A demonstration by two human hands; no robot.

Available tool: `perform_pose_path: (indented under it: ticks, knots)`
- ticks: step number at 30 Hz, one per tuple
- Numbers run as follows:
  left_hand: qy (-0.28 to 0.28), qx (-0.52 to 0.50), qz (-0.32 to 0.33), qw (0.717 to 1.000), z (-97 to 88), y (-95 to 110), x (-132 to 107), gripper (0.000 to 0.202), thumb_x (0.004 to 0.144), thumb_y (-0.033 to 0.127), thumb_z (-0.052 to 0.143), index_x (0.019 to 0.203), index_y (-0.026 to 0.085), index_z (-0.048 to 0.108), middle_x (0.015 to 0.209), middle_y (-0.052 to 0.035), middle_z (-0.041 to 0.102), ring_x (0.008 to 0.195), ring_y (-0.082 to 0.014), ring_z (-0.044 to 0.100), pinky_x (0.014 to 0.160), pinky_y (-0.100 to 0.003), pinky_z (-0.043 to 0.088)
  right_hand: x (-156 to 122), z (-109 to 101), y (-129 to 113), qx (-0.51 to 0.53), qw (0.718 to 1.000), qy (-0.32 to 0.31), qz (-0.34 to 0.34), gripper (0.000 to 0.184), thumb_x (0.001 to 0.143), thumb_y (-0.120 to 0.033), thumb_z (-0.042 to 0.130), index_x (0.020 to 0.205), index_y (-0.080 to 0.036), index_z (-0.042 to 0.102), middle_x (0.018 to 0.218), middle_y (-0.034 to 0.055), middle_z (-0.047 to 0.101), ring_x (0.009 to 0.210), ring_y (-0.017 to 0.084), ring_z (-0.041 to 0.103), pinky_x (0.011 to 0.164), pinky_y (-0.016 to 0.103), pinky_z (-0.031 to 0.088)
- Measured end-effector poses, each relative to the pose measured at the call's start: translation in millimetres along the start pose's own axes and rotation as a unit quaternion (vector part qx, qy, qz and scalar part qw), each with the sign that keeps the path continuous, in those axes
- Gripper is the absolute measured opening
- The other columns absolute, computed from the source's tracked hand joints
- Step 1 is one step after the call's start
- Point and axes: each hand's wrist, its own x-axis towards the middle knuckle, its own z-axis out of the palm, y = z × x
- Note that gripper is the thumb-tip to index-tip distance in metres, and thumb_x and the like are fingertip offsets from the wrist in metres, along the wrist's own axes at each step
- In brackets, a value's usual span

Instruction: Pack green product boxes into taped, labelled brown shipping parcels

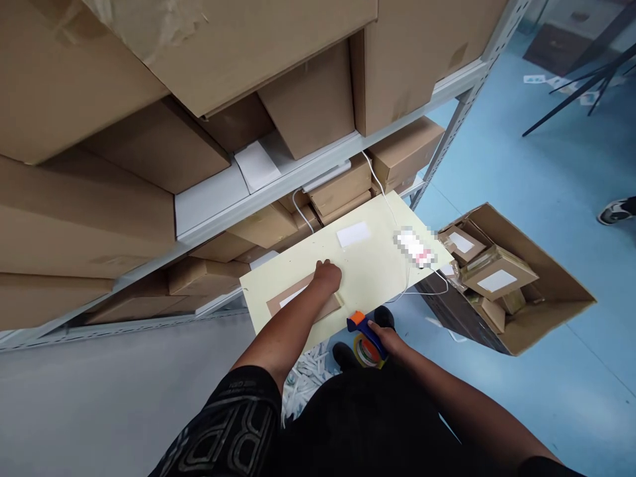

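On a pale yellow board (377,275) lies a flat cardboard parcel (328,307) with a white label, partly covered by my left forearm. My left hand (328,275) rests at the parcel's far right edge with its fingers curled closed; whatever they may pinch is hidden. Just off the board's near edge, my right hand (390,341) grips a blue tape dispenser (373,336) with an orange tip and a roll of tape in it. A white slip of paper (353,234) lies on the board beyond my left hand.
Metal shelving (298,175) with cardboard boxes runs along the front and left. An open carton (551,291) holding several small taped parcels stands on the right. A blurred-out item (416,247) with a white cable sits on the board's right end. White scraps (308,381) are heaped below.
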Motion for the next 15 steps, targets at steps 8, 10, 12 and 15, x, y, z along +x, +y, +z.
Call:
perform_pose_path:
  ticks: [8, 10, 12, 15]
  knots:
    - [0.089, 0.002, -0.029, 0.996, -18.2, -2.4, -21.0, 0.024, 0.079, 0.021, 0.068, 0.102, 0.017, 0.069, 0.116, -0.0156, 0.061, 0.118, -0.0333, 0.049, 0.107, -0.048, 0.03, 1.4, -1.7, -4.9, 0.008, 1.0, -0.02, 0.001, 0.062, 0.085, -0.075, 0.061, 0.08, -0.015, 0.075, 0.082, 0.0127, 0.077, 0.075, 0.026, 0.072, 0.073, 0.036, 0.056]
    - [0.148, -0.031, -0.029, 0.988, -28.5, -14.4, -39.7, 0.026, 0.089, 0.031, 0.061, 0.111, 0.019, 0.067, 0.119, -0.0131, 0.06, 0.117, -0.0302, 0.052, 0.106, -0.043, 0.035, 2.8, -2.8, -5.1, 0.002, 1.0, -0.022, 0.005, 0.061, 0.085, -0.075, 0.062, 0.081, -0.016, 0.076, 0.081, 0.0114, 0.077, 0.074, 0.025, 0.072, 0.073, 0.036, 0.057]
    - [0.209, -0.062, -0.03, 0.975, -32.8, -35.8, -69.6, 0.03, 0.093, 0.039, 0.058, 0.114, 0.019, 0.066, 0.121, -0.0124, 0.06, 0.117, -0.0289, 0.055, 0.108, -0.042, 0.037, 3.2, -3.0, -5.5, -0.001, 1.0, -0.024, 0.012, 0.06, 0.085, -0.074, 0.062, 0.082, -0.016, 0.076, 0.083, 0.0112, 0.078, 0.074, 0.024, 0.073, 0.074, 0.037, 0.058]
    - [0.221, -0.055, -0.039, 0.973, -21.0, -82.0, -130.6, 0.04, 0.089, 0.044, 0.064, 0.122, 0.021, 0.064, 0.135, -0.0135, 0.058, 0.132, -0.0325, 0.049, 0.119, -0.048, 0.029, 0.8, -2.0, -6.4, 0.003, 0.999, -0.036, 0.018, 0.061, 0.086, -0.074, 0.059, 0.085, -0.015, 0.076, 0.088, 0.0139, 0.078, 0.08, 0.026, 0.075, 0.078, 0.039, 0.059]
